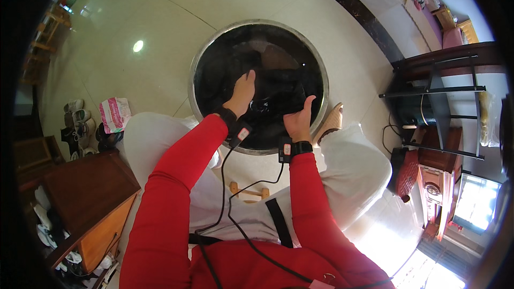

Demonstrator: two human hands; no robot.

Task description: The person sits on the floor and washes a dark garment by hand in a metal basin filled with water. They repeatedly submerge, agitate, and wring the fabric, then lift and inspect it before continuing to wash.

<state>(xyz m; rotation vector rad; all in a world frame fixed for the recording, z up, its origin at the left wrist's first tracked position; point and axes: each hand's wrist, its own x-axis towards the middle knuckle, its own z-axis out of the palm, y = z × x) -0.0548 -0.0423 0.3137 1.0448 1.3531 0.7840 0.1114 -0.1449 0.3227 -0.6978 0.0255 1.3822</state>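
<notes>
A round metal basin [192, 76] stands on the floor between my knees, holding dark water and wet-looking black cloth [277, 84]. My left hand [241, 93] is over the basin's left part, thumb pointing away from me, its fingers closed around the cloth and partly hidden by it. Nearer the right rim, my right hand [299, 120] grips the cloth's near right side with the thumb raised; its other fingers are out of sight under the black material. Cloth and water are so dark that their boundaries are hard to tell.
Cables run from wrist devices [286, 148] over my lap. A small wooden stool [249, 192] shows below me. Left are shoes [82, 124], a pink-and-white bag [115, 114] and a wooden cabinet [88, 192]. A black metal rack [437, 104] stands right.
</notes>
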